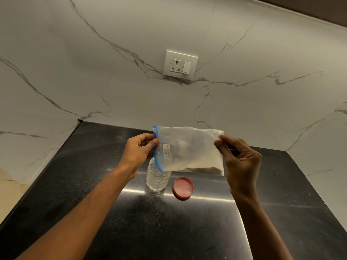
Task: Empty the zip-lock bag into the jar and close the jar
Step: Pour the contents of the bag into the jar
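Note:
A clear zip-lock bag (191, 149) with a blue zip strip and a label reading "milk powder" is held sideways in the air, pale powder lying along its lower edge. My left hand (139, 152) pinches the zip end, whose lower corner dips to the mouth of the clear plastic jar (156, 180). My right hand (240, 162) pinches the bag's bottom corner, held a little higher. The jar stands upright and uncapped on the black counter (206, 222). Its red lid (183, 188) lies upside down just right of the jar.
A white marble backsplash rises behind the counter, with a wall socket and switch (180, 65) above the bag. The counter's left edge runs diagonally at the lower left; a side wall closes in on the right.

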Demonstrator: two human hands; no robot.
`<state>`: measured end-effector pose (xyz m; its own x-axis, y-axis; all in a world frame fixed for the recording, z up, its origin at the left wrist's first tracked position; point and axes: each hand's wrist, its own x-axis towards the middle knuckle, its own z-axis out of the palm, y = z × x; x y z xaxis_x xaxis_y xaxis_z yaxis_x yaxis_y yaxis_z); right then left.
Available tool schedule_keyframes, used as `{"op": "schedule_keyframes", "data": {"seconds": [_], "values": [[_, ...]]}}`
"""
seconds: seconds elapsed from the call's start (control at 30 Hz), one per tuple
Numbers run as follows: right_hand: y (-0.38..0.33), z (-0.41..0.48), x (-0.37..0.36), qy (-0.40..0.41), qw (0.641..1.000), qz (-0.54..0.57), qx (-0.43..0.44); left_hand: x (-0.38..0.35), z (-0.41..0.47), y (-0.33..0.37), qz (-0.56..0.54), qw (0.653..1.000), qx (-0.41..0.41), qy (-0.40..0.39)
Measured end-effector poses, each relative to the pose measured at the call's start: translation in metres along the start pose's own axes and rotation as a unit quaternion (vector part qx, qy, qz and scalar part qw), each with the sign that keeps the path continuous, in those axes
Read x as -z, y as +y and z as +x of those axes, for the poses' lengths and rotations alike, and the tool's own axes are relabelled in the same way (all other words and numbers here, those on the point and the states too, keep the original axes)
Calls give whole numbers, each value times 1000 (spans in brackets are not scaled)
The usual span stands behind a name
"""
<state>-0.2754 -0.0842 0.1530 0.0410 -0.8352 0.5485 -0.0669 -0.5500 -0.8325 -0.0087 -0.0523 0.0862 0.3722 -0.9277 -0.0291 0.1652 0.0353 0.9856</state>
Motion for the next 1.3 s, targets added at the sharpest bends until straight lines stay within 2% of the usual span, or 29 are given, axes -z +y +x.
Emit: {"op": "schedule_keyframes", "data": {"seconds": [0.57, 1.3], "values": [[-1, 10, -8, -31, 992, -107, 63, -5, 5, -9, -57, 998, 11, 8], [1, 16, -9, -29, 989, -132, 68, -4, 12, -15, -93, 995, 26, 10]]}}
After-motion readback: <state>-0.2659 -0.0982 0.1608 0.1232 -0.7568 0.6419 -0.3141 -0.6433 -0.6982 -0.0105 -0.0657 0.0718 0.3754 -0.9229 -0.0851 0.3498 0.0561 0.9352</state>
